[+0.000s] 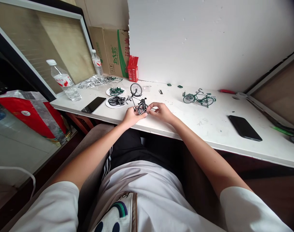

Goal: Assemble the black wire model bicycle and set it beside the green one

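Note:
A small black model bicycle (142, 105) is tilted up over the table's front edge, one spoked wheel pointing away from me. My left hand (132, 117) grips it from the left and below, near the rear wheel. The fingers of my right hand (160, 111) are pinched together at the right side of that wheel; whether they hold a small part or the bicycle itself is too small to tell. Two white plates lie just left of the model, one with black parts (116, 101) and one with green parts (116, 91).
A green model bicycle (199, 98) stands to the right. Phones lie at the left (94, 105) and right (245, 128). Two water bottles, plastic wrapping, a red box (133, 69) and a cardboard box (108, 51) are at the back left. Small green pieces lie near the white board.

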### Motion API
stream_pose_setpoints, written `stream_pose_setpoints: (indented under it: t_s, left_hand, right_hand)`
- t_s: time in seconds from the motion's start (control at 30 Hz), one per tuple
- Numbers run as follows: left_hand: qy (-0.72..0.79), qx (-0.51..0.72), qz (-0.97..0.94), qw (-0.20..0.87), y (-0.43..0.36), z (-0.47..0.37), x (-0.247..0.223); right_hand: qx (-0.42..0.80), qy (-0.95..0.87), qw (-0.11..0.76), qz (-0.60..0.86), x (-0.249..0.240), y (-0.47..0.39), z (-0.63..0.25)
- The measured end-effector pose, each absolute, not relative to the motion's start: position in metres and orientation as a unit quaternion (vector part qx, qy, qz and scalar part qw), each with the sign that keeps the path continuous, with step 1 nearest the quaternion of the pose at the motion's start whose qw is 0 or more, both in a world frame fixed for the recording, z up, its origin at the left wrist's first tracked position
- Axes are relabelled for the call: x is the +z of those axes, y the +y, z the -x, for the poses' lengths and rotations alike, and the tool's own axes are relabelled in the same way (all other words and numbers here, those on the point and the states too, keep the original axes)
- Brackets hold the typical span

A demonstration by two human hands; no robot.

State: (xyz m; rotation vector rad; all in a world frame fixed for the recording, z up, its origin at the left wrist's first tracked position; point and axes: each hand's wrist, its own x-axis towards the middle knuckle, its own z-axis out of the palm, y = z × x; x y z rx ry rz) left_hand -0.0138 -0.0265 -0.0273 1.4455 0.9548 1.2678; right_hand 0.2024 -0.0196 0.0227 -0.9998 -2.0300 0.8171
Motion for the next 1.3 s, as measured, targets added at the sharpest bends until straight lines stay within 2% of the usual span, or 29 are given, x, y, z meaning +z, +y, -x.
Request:
stream_pose_setpoints:
  t_s: [0.57,0.73,0.9,1.3]
  left_hand:
    - [0.386,0.552,-0.605,0.425,-0.033,0.008,-0.029]
    - [0.385,0.558,-0.628,0.382,-0.032,0.008,-0.032]
    - [0.387,0.561,-0.648,0.339,-0.03,0.009,-0.039]
    - [0.391,0.569,-0.663,0.29,-0.035,0.006,-0.04]
  right_hand:
    - [0.363,-0.739,0.424,0.379,0.012,-0.012,-0.205]
    - [0.379,-0.711,0.458,0.375,0.006,-0.008,-0.205]
    - [0.414,-0.703,0.446,0.368,0.008,-0.009,-0.207]
    - [0.412,-0.707,0.459,0.347,0.007,-0.004,-0.207]
